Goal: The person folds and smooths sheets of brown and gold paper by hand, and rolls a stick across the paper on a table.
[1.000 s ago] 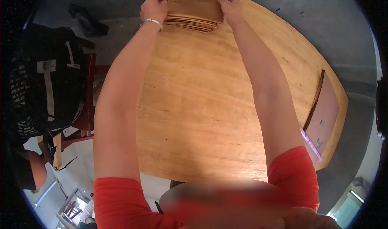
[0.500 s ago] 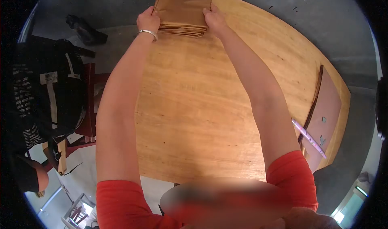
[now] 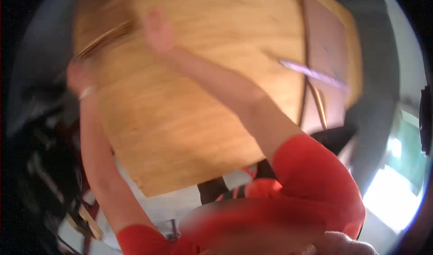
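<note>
- Brown paper stack (image 3: 101, 14): on the far left of the wooden table (image 3: 194, 106), its layered edge facing near
- Left hand (image 3: 81, 79): at the stack's near left corner, too blurred to tell whether the fingers pinch it
- Right hand (image 3: 158, 32): just right of the stack, apart from it – finger spread can't be told, blurred too
- Pink pen-like item (image 3: 313, 73): on the right, lying partly across the mauve sheet (image 3: 327, 47)

A pale wooden table (image 3: 194, 120) carried a mauve sheet (image 3: 325, 43) with a dark left edge. A stack of brown paper (image 3: 101, 14) lay well to the sheet's left. A slim purple stick (image 3: 313, 73) crossed the sheet's left edge onto bare wood; a gold-coloured strip (image 3: 318, 104) lay on the sheet's nearer part, blurred.
</note>
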Available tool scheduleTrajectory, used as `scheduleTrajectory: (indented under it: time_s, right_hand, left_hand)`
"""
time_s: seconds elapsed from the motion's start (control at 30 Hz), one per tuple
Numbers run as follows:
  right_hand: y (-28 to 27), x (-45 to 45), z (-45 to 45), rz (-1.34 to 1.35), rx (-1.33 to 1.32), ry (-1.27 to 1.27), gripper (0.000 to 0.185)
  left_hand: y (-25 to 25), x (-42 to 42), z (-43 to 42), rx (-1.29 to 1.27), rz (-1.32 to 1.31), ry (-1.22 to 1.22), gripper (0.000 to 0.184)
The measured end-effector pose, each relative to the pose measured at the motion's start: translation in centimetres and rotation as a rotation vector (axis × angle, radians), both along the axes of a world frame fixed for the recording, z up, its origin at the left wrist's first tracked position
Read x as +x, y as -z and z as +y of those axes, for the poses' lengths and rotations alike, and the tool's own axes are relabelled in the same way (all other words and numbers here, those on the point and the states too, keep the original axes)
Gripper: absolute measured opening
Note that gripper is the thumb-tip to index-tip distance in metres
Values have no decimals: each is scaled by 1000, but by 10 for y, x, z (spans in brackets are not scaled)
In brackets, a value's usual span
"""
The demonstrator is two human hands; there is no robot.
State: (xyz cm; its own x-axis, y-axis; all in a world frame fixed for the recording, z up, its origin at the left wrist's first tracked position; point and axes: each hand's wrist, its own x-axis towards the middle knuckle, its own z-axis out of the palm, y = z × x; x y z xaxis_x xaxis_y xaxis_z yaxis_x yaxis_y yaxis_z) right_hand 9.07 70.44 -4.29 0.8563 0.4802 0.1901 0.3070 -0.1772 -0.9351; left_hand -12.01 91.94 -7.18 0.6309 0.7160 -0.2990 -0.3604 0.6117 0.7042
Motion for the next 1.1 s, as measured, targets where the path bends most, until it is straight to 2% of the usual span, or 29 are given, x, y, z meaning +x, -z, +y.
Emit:
scheduleTrajectory:
  time_s: [0.03,0.07,0.1,0.13,0.2,0.23,0.27,0.33,0.43,0.5,0.53,0.6,0.63,0.67,0.73,0.77,0.8,0.83,0.87,0.9,0.93,1.0,1.03,1.1]
  right_hand:
    - [5,-18,-34,-50,3,35,45]
    - [-4,-37,-78,62,-18,-44,46]
    - [-5,-56,-113,40,31,-43,37]
    - [-26,-76,-153,390,276,-114,27]
    - [-51,-98,-230,563,275,-137,21]
    - [-56,-99,-273,540,215,-161,21]
    - [-62,-99,-316,521,155,-178,23]
    - [-87,-74,-398,130,26,-210,27]
    - [-107,-6,-533,20,-256,-56,26]
    - [-123,50,-619,-30,-410,167,27]
    - [-112,79,-666,-61,-340,267,25]
    - [-117,126,-743,-106,-547,399,21]
    - [-117,142,-777,-74,-687,434,27]
    - [-111,150,-801,-46,-677,435,27]
    - [-86,161,-841,183,-983,481,41]
    - [-71,161,-857,416,-955,463,56]
    - [-64,158,-864,429,-940,457,56]
    - [-56,151,-865,624,-822,452,52]
    - [-48,144,-863,811,-696,443,49]
    - [-32,134,-861,678,-703,405,50]
    - [-20,131,-858,539,-708,371,50]
    - [-43,133,-845,616,-580,359,49]
    - [-53,134,-840,700,-465,348,48]
    - [-54,139,-835,707,-472,317,46]
  left_hand:
    - [-13,-13,-35,-139,-78,107,39]
    - [-40,-3,-95,72,152,-42,40]
    - [-69,6,-155,250,441,-181,40]
    - [-44,-21,-182,701,717,-186,40]
    - [-23,-45,-247,1197,974,-132,41]
    - [-27,-46,-300,1216,973,-69,41]
    - [-14,-56,-342,825,811,-13,41]
    - [-24,-41,-414,450,636,60,41]
    - [-71,35,-544,1124,774,415,35]
    - [-98,103,-598,1410,527,506,32]
    - [-111,140,-623,1474,465,560,31]
    - [-129,206,-664,1565,340,652,31]
    - [-132,232,-686,1587,281,678,32]
    - [-131,249,-703,1593,247,703,31]
    - [-129,289,-739,1608,242,733,30]
    - [-126,313,-757,1598,357,881,30]
    - [-126,330,-773,1575,468,1022,30]
    - [-123,337,-785,1582,483,1025,30]
    - [-113,340,-796,1647,626,1087,32]
    - [-106,344,-803,1715,765,1136,35]
    - [-100,349,-805,1732,769,1121,35]
    - [-96,343,-803,1902,617,951,44]
    - [-101,344,-804,1910,619,950,44]
    - [-111,348,-802,1864,732,1092,40]
